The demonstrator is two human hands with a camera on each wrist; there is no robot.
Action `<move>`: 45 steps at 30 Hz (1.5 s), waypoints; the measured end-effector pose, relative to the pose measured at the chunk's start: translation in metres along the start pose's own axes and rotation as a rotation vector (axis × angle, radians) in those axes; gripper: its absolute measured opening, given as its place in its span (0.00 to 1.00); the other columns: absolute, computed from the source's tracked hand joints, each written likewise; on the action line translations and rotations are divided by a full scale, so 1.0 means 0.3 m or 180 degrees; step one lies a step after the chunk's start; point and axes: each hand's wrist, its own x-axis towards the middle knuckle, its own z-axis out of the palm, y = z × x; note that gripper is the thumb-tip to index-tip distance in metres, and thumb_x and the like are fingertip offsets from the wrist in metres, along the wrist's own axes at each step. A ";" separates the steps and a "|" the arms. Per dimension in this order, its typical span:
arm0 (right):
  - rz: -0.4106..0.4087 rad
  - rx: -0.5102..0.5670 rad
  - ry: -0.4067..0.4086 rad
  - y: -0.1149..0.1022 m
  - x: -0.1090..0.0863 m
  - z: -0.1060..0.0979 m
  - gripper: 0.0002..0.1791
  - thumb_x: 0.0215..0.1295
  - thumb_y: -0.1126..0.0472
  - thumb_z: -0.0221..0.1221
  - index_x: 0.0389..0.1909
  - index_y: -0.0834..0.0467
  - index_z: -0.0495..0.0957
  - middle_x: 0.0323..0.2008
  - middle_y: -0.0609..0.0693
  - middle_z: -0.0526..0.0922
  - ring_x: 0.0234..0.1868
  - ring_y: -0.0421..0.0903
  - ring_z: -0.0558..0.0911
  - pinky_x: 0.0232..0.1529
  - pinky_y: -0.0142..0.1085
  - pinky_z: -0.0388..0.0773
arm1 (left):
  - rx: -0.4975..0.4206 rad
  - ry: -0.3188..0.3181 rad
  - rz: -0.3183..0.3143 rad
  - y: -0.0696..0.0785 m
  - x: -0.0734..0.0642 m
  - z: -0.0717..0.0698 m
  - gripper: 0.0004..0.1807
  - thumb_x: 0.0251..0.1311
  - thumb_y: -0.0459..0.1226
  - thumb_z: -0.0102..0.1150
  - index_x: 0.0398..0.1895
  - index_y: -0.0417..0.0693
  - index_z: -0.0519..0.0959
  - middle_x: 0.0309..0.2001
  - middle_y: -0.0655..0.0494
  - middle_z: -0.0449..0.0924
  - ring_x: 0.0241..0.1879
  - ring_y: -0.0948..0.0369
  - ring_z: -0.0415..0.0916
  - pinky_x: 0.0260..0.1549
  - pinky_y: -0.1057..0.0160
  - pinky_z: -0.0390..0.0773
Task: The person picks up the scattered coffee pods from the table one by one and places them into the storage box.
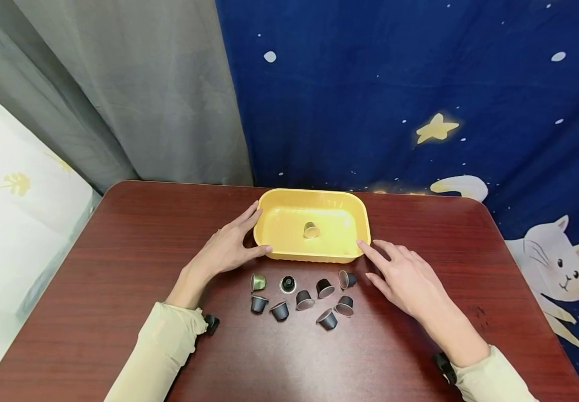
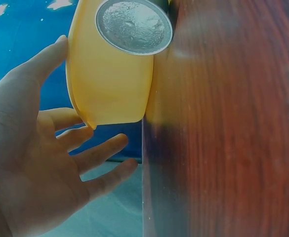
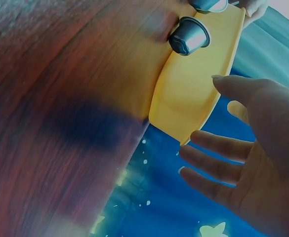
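Observation:
A yellow plastic basin stands near the table's far edge with one pale coffee capsule lying inside it. At the basin's left end is my left hand, its thumb at the near rim and its fingertips along the left side. My right hand touches the near right corner with outstretched index finger; its other fingers are spread. In front of the basin lie several dark coffee capsules and one green capsule. Neither wrist view shows the basin's inside.
The brown wooden table extends on both sides of the basin. A blue curtain with stars and a grey curtain hang behind its far edge. Small black devices sit at the wrists.

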 end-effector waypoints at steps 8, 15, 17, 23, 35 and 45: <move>-0.0001 0.0105 0.0026 -0.010 -0.017 -0.009 0.35 0.62 0.48 0.66 0.71 0.45 0.69 0.56 0.54 0.79 0.46 0.57 0.82 0.44 0.53 0.79 | -0.0002 -0.0015 -0.0018 0.000 0.002 0.001 0.54 0.57 0.68 0.56 0.80 0.53 0.51 0.80 0.64 0.41 0.73 0.52 0.57 0.64 0.44 0.65; -0.0097 0.0281 0.0034 -0.025 -0.030 -0.009 0.33 0.63 0.49 0.66 0.69 0.44 0.71 0.53 0.51 0.80 0.44 0.53 0.83 0.42 0.51 0.80 | -0.0026 0.0018 -0.0003 0.001 0.001 0.000 0.53 0.57 0.66 0.59 0.79 0.52 0.52 0.80 0.63 0.43 0.73 0.52 0.57 0.65 0.44 0.65; -0.0134 0.0309 0.0032 -0.031 -0.031 -0.003 0.32 0.63 0.50 0.66 0.69 0.44 0.72 0.53 0.50 0.81 0.44 0.52 0.84 0.41 0.51 0.81 | -0.0026 0.0018 0.0008 0.000 0.001 0.000 0.53 0.57 0.66 0.59 0.79 0.52 0.52 0.80 0.63 0.43 0.73 0.51 0.58 0.64 0.44 0.65; -0.0292 0.0374 -0.0026 -0.046 -0.029 0.017 0.33 0.62 0.54 0.67 0.69 0.46 0.72 0.52 0.50 0.81 0.46 0.50 0.83 0.44 0.49 0.81 | -0.0011 0.0025 -0.0019 -0.007 -0.005 -0.001 0.54 0.57 0.68 0.57 0.79 0.52 0.52 0.80 0.61 0.44 0.72 0.50 0.58 0.63 0.42 0.66; -0.0342 0.0489 0.0057 -0.057 -0.016 0.045 0.28 0.59 0.54 0.70 0.62 0.49 0.79 0.52 0.50 0.82 0.48 0.49 0.83 0.47 0.48 0.80 | -0.0049 0.0053 0.0031 -0.008 -0.002 0.000 0.54 0.56 0.67 0.59 0.79 0.52 0.53 0.80 0.62 0.44 0.72 0.51 0.59 0.63 0.44 0.67; -0.0351 0.0442 -0.0065 -0.072 0.003 0.074 0.25 0.59 0.52 0.69 0.59 0.48 0.80 0.48 0.46 0.83 0.43 0.46 0.83 0.42 0.45 0.80 | -0.0037 -0.0002 -0.0029 -0.004 0.002 -0.001 0.54 0.56 0.68 0.58 0.79 0.54 0.52 0.80 0.64 0.43 0.72 0.52 0.59 0.63 0.43 0.67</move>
